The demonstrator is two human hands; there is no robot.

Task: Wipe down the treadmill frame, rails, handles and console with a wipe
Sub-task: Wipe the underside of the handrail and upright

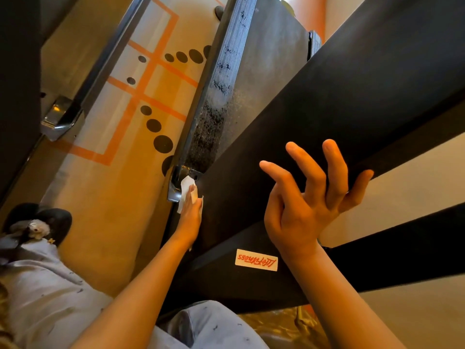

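**Operator:** Where was the wipe [185,186]?

**Inspector:** At the low, far end of the black treadmill frame [251,172], just beside the metal bracket [175,192] at the frame's foot. It was white and crumpled, and it lay against the frame's left edge.

**Operator:** State of the left hand [190,220]?

**Inspector:** It held the wipe, which was folded round the fingertips, and pressed it to the frame. The arm reached forward and down.

**Operator:** Adjacent parts?

**Inspector:** The ribbed side rail [221,84] ran from the bracket toward the far end, speckled with dark marks. The belt [271,54] lay to its right.

**Operator:** State of the right hand [302,205]?

**Inspector:** Wide, with the fingers spread and gripping nothing. It was in front of the frame, near and to the right. Contact with the frame could not be determined.

**Operator:** Surroundings?

**Inspector:** A white sticker [256,260] with red lettering sat on the frame, near the right wrist. The floor [113,222] on the left carried orange lines and black dots. A dark shoe [42,222] stood at the near left.
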